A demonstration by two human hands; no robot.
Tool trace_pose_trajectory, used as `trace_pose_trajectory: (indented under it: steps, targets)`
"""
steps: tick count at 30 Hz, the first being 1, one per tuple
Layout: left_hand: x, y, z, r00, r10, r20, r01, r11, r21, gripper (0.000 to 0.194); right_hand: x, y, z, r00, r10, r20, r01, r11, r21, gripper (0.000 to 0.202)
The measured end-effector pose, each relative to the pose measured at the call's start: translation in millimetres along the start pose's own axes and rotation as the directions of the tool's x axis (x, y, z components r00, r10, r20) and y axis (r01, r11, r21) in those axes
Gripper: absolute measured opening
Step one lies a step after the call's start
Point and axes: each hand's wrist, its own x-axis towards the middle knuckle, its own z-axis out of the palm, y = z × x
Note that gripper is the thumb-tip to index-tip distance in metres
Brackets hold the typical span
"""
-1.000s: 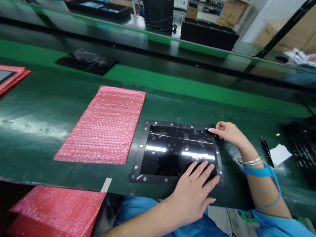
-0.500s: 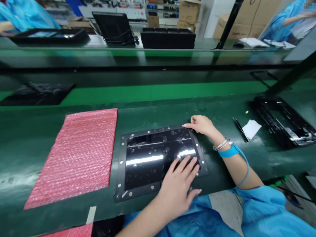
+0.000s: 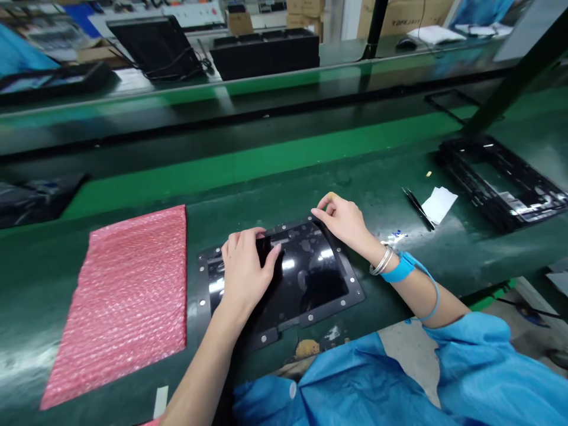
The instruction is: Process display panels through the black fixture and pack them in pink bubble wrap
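A black flat display panel [image 3: 306,278] lies on the green bench, its frame dotted with several small pale discs. Over its glossy face is a thin protective film [image 3: 326,253] with bubbles under it, curving up at the far right corner. At that corner my right hand [image 3: 346,220] pinches the film between thumb and forefinger. My left hand [image 3: 246,269] rests on the left part of the panel, thumb spread apart, fingers bent toward the far edge; its fingertips are partly hidden. A blue strap and bangles circle my right wrist.
Pink bubble wrap [image 3: 128,302] lies to the left. On the right are black tweezers [image 3: 419,208], white paper [image 3: 439,205] and a black housing frame [image 3: 501,180]. A dark post [image 3: 510,77] slants up at the right. Behind stand a monitor [image 3: 153,47] and a black divided box [image 3: 266,53].
My left hand has moved left and away from me, from the panel's near right part to its left part. The film's far right corner now curves up at my right hand. The view has shifted.
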Motion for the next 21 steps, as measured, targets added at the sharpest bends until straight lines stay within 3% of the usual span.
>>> trace_pose_trajectory:
  steps: [2,4,8,10,12,14,17,19,21]
  targets:
    - [-2.4,2.5,-9.0,0.998,-0.001,-0.063,-0.003,0.998,-0.069,0.030,-3.9,-1.3,1.4,0.999,-0.026,0.030,0.023,0.996,0.086,0.018]
    - [-6.2,4.1,-20.4,0.991,0.021,-0.130,-0.036,0.993,-0.115,0.028,-6.3,-0.8,3.4,0.993,-0.061,0.104,0.041,0.982,0.184,0.037]
    - [-15.8,-4.3,-42.8,0.991,0.023,-0.129,-0.054,0.969,-0.239,0.028,-7.7,3.4,9.6,0.966,-0.115,0.233,0.025,0.933,0.359,0.068]
    - [-20.0,-15.9,-50.0,0.978,-0.074,-0.194,0.011,0.951,-0.308,0.031,-8.1,5.4,13.2,0.964,-0.120,0.236,0.010,0.908,0.420,0.073]
    - [-23.0,-29.8,-52.5,0.925,-0.247,-0.290,0.115,0.907,-0.406,0.036,-9.2,6.0,16.2,0.968,-0.117,0.222,0.000,0.885,0.465,0.075]
    - [-24.7,-42.8,-49.8,0.861,-0.443,-0.251,0.239,0.787,-0.569,0.041,-11.1,5.0,18.2,0.972,-0.118,0.204,0.000,0.866,0.500,0.076]
    - [-25.2,-56.3,-39.3,0.761,-0.645,0.061,0.428,0.430,-0.795,0.046,-14.6,0.9,18.6,0.977,-0.124,0.176,0.011,0.843,0.537,0.075]
    - [-25.0,-62.0,-32.5,0.674,-0.716,0.183,0.470,0.225,-0.853,0.047,-16.3,-2.5,17.0,0.978,-0.129,0.166,0.015,0.830,0.558,0.073]
    - [-25.1,-67.1,-28.9,0.600,-0.782,0.169,0.429,0.136,-0.893,0.044,-16.8,-5.5,14.0,0.975,-0.141,0.173,0.015,0.816,0.579,0.070]
